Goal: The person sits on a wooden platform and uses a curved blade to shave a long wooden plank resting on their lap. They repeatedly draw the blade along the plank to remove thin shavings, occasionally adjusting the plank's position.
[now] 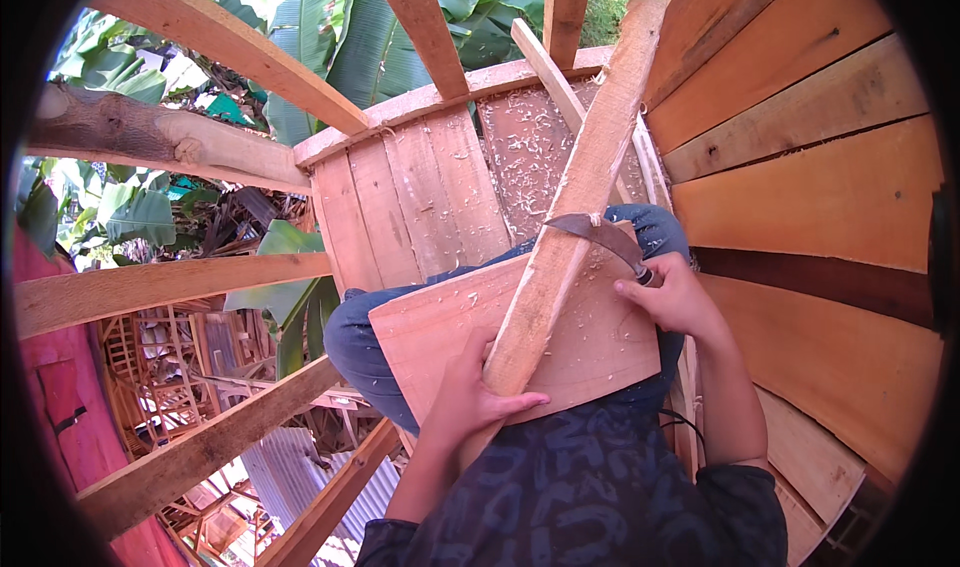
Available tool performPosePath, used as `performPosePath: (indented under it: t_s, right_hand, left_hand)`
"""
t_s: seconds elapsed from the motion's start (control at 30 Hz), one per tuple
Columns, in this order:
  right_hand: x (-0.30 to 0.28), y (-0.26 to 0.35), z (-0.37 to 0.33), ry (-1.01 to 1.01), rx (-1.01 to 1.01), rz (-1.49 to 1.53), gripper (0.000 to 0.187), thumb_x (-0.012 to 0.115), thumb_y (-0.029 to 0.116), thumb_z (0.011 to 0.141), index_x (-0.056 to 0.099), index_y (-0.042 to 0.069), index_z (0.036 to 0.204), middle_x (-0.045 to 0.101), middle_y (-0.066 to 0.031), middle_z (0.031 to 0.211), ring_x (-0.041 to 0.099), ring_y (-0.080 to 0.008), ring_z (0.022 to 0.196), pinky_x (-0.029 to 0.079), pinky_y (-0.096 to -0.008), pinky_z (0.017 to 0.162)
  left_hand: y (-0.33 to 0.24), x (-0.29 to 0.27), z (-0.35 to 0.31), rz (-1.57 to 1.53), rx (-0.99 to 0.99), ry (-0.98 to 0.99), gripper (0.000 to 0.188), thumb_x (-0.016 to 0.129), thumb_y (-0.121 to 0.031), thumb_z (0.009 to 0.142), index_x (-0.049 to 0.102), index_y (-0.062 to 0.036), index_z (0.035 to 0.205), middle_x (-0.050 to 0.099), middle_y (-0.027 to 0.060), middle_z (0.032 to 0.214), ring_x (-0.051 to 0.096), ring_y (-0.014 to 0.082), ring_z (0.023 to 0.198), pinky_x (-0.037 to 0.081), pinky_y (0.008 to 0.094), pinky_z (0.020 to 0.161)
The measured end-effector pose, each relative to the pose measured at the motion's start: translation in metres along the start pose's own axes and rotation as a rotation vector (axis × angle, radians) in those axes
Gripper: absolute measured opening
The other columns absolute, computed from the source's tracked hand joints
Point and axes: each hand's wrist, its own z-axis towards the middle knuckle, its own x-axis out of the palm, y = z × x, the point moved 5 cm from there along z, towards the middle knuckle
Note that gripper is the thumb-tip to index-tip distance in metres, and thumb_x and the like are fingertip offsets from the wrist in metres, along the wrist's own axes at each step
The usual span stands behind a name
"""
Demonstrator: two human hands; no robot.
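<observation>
A long, rough wooden plank (585,182) slants from my waist up and away to the far right. Near its lower end, my left hand (468,392) is wrapped around the plank, thumb lying across its face. My right hand (678,295) is closed on the dark handle of a sickle (610,237). The sickle's curved blade lies across the plank, with a curl of shaving at its edge. Under the plank, a wide flat board (440,332) rests on my lap, dotted with wood shavings. The plank's lowest end is partly hidden by my left hand and arm.
I sit on a plank floor (405,197) scattered with shavings. A board wall (800,197) rises close on the right. Spaced wooden beams (170,287) form an open railing on the left, with banana leaves (390,47) and corrugated sheets (290,472) beyond. Another thin wooden strip (545,62) leans ahead.
</observation>
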Motion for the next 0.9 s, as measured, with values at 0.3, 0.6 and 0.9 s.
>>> performPosePath:
  t_s: [0.3, 0.6, 0.9]
  right_hand:
    - [0.004, 0.01, -0.016, -0.455, -0.287, -0.432, 0.023, 0.067, 0.017, 0.083, 0.068, -0.004, 0.093, 0.063, -0.0199, 0.064, 0.066, -0.0245, 0.055, 0.049, -0.0343, 0.054]
    - [0.004, -0.003, -0.007, 0.029, -0.115, -0.111, 0.028, 0.066, 0.021, 0.087, 0.067, -0.004, 0.099, 0.065, -0.0148, 0.064, 0.062, -0.0155, 0.055, 0.047, -0.0302, 0.051]
    - [0.017, -0.005, -0.01, 0.106, -0.307, -0.303, 0.028, 0.068, 0.021, 0.087, 0.068, -0.005, 0.095, 0.057, -0.0032, 0.058, 0.05, -0.0056, 0.048, 0.04, -0.0282, 0.045]
  left_hand:
    - [-0.001, -0.003, -0.001, 0.051, 0.075, -0.019, 0.078, 0.092, -0.032, 0.06, 0.05, -0.0027, 0.119, 0.061, 0.0147, 0.11, 0.061, 0.0247, 0.105, 0.048, 0.0357, 0.089]
    - [-0.004, -0.002, -0.002, 0.075, 0.083, -0.017, 0.079, 0.093, -0.03, 0.059, 0.05, -0.0026, 0.119, 0.061, 0.0138, 0.11, 0.06, 0.0238, 0.105, 0.047, 0.0352, 0.09]
    - [0.002, -0.002, -0.004, 0.049, 0.079, -0.017, 0.08, 0.093, -0.031, 0.058, 0.049, -0.0028, 0.119, 0.062, 0.0143, 0.11, 0.06, 0.0232, 0.106, 0.047, 0.0353, 0.09]
